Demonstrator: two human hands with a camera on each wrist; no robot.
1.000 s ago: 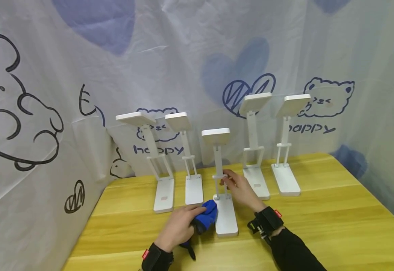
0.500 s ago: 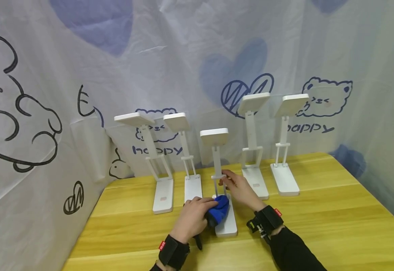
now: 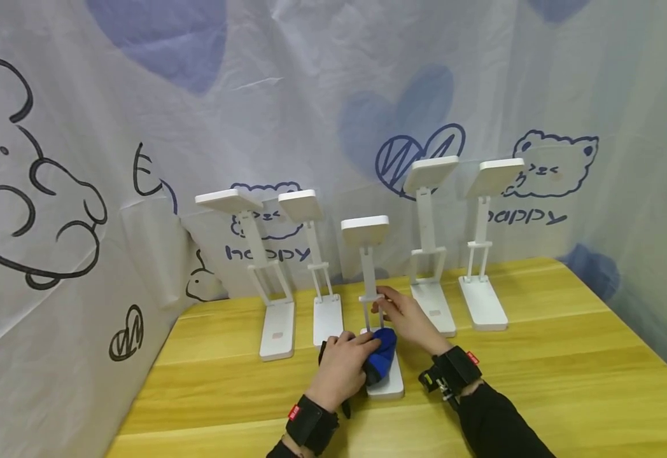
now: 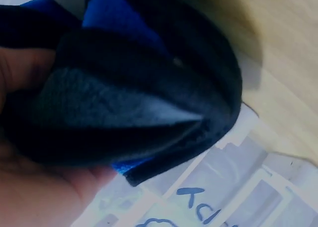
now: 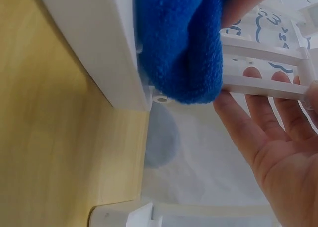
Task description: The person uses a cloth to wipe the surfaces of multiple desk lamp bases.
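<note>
The middle white desk lamp [image 3: 365, 231] stands upright, with a flat base, twin thin struts and a tilted head. My left hand [image 3: 340, 367] grips a blue cloth [image 3: 387, 348] with black edging, which lies against the rear part of the lamp's base. Close up in the left wrist view, the bunched cloth [image 4: 114, 103] covers most of the fingers. My right hand [image 3: 410, 321] holds the struts just below their crossbar from the right side. In the right wrist view its fingers [image 5: 266, 120] curl behind a strut, and the blue cloth [image 5: 179, 48] sits near the hinge.
Two more white lamps stand to the left, a wide one [image 3: 278, 331] and a narrower one [image 3: 328, 318]. On the right are two others, one [image 3: 433, 305] close behind my right hand and one [image 3: 484, 304] beyond. A printed curtain [image 3: 310, 127] borders the yellow wood-patterned table [image 3: 568, 356].
My left hand has moved right with the cloth, from beside the lamp's base to over it and across to its right edge. The right hand keeps its hold on the struts.
</note>
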